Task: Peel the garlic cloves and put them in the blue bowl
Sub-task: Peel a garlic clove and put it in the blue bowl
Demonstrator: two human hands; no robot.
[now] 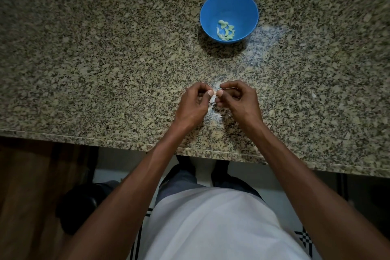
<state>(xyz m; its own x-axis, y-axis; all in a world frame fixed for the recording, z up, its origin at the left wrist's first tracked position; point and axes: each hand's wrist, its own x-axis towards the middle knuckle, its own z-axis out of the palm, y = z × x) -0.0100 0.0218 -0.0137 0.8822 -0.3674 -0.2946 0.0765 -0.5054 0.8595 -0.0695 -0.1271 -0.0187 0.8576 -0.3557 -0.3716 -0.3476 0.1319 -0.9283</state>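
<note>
White shirt fills the bottom of the view, dark trousers and tiled floor below the counter edge. Both forearms reach forward over the granite counter.

Left hand: fingers curled in, thumb and forefinger pinching the left end of a garlic clove. Right hand: fingers curled too, thumb and forefinger pinching the clove's right end. Thumbnails of both hands nearly meet over it. Clove is held just above the counter, near the front edge, between the two hands; only a small pale bit shows, so I can't tell whether it is peeled or not. Thin sliver sticking out at the right forefinger, probably a strip of skin, too small to be sure.

Papery skin scraps lie on the counter directly under and just behind the hands, pale against the speckled stone, hard to separate from the pattern. One more pale fleck well off to the right.

Blue bowl sits upright farther back on the counter, slightly right of the hands, well apart from them. Peeled cloves inside it, a small loose pile on the near side of the bottom, look pale greenish in this light. Bowl casts a dark shadow toward the front.
</note>
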